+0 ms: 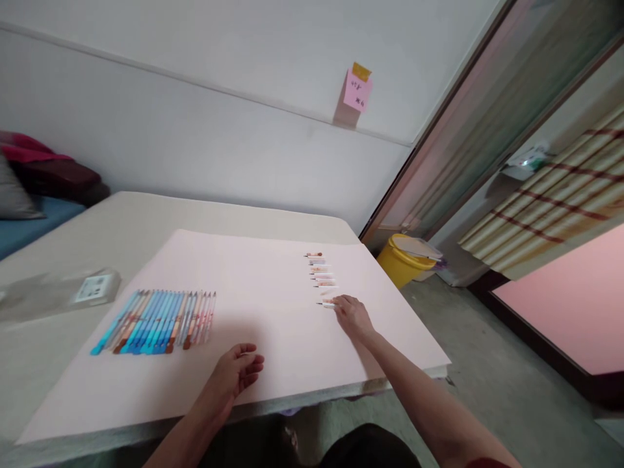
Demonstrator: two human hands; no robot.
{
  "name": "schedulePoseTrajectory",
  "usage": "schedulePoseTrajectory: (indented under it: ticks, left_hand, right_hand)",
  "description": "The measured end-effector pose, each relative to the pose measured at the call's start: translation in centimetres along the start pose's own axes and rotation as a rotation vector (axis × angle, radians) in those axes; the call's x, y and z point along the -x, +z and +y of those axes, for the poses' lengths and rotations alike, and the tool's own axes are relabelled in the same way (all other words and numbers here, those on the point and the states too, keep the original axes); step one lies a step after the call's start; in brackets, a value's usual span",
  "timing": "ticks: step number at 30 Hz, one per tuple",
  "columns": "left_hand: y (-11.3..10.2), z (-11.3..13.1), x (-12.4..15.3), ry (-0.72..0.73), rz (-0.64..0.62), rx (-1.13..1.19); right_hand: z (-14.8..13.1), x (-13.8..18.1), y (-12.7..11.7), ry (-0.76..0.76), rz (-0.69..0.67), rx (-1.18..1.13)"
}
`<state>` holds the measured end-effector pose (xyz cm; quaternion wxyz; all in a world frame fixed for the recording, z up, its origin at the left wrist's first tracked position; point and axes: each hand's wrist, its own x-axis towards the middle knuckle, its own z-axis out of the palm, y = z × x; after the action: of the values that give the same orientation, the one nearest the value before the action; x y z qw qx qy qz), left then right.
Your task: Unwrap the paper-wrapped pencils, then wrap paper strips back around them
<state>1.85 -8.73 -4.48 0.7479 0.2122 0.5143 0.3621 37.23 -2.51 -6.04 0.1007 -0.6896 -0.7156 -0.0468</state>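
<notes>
My right hand point(355, 316) is closed at the near end of a column of short, pale pen-like pieces. Its fingertips are on the nearest white piece point(326, 303), whose thin dark tip points left. Farther back lie several similar pieces point(320, 269), side by side with tips to the left; the one at the far end is brown. My left hand point(238, 372) hovers near the front edge with loosely curled fingers apart, holding nothing. To its left is a neat row of blue, brown and pinkish pens point(158, 322), tips pointing away from me.
A pale pink sheet point(273, 286) covers much of the white table point(234, 211). At the left lies a clear plastic bag point(49, 296) with a label. A yellow bucket point(402, 263) stands on the floor beyond the right edge. A pink note point(357, 91) is taped to the wall.
</notes>
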Motion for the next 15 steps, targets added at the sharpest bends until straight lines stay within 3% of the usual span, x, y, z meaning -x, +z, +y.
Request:
schedulePoseTrajectory:
  ticks: [15]
  left_hand:
    - [0.1,0.2,0.0,-0.004,0.008,0.000]
  right_hand:
    - [-0.9,-2.4,0.3,-0.055,-0.160,0.000]
